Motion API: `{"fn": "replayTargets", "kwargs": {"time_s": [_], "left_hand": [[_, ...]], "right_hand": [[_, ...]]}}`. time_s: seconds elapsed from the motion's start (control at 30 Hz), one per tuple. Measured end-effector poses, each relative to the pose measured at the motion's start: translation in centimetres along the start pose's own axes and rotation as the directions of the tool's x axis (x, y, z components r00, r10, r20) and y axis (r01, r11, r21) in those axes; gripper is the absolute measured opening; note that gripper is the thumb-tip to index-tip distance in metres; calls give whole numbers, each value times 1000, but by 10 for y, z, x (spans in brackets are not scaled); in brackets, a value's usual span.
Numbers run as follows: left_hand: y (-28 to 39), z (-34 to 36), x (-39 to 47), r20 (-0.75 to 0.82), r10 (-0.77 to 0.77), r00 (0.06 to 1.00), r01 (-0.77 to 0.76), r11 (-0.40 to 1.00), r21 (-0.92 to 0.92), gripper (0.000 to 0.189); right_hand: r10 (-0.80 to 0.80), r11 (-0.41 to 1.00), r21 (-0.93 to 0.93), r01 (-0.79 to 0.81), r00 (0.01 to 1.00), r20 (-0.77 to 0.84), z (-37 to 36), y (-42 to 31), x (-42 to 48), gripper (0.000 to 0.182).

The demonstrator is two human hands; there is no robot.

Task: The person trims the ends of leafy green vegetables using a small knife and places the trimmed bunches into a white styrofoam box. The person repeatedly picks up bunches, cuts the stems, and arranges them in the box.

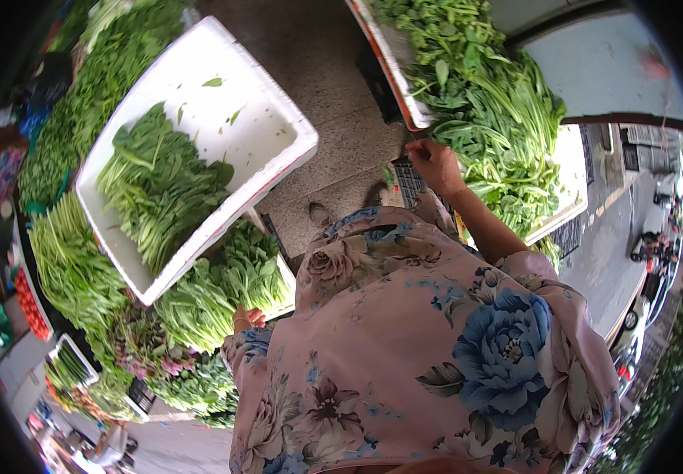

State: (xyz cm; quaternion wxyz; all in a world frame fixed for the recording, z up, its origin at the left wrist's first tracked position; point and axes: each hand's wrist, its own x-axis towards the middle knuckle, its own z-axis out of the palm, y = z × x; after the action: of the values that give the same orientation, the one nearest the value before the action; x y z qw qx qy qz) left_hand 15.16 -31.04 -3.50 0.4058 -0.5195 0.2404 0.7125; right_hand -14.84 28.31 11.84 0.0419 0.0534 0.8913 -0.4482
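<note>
My left hand [249,318] is low at the left, partly hidden by my floral sleeve, beside bundles of leafy greens [247,260]; whether it grips anything is not clear. My right hand [430,163] is over the floor, near the corner of a foam box [403,101] heaped with leafy greens [495,118]. Its fingers are curled, and I cannot tell if something small is between them. At the upper left a white foam box [270,112] rests tilted over the other vegetables, with a pile of leafy greens [164,183] in one end and loose leaves on its bottom.
More greens [69,255] and purple-leaved vegetables [146,343] lie at the left, with a tray of red tomatoes [30,302] farther out. A black plastic crate [409,181] stands by my legs on the speckled floor [312,77]. Beyond the right stall runs a road [602,249] with vehicles.
</note>
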Motion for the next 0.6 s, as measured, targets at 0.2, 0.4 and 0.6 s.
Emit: {"fn": "replayTargets", "kwargs": {"time_s": [0.2, 0.4, 0.6], "left_hand": [[31, 198, -2, -405, 314, 859, 138, 619, 773, 48], [86, 398, 54, -28, 278, 960, -30, 204, 979, 52], [66, 617, 64, 293, 104, 950, -275, -160, 948, 39]], "right_hand": [[308, 940, 206, -272, 937, -166, -31, 74, -31, 21], [604, 795, 477, -374, 562, -566, -92, 175, -42, 27], [645, 764, 568, -306, 380, -663, -133, 231, -28, 38]]}}
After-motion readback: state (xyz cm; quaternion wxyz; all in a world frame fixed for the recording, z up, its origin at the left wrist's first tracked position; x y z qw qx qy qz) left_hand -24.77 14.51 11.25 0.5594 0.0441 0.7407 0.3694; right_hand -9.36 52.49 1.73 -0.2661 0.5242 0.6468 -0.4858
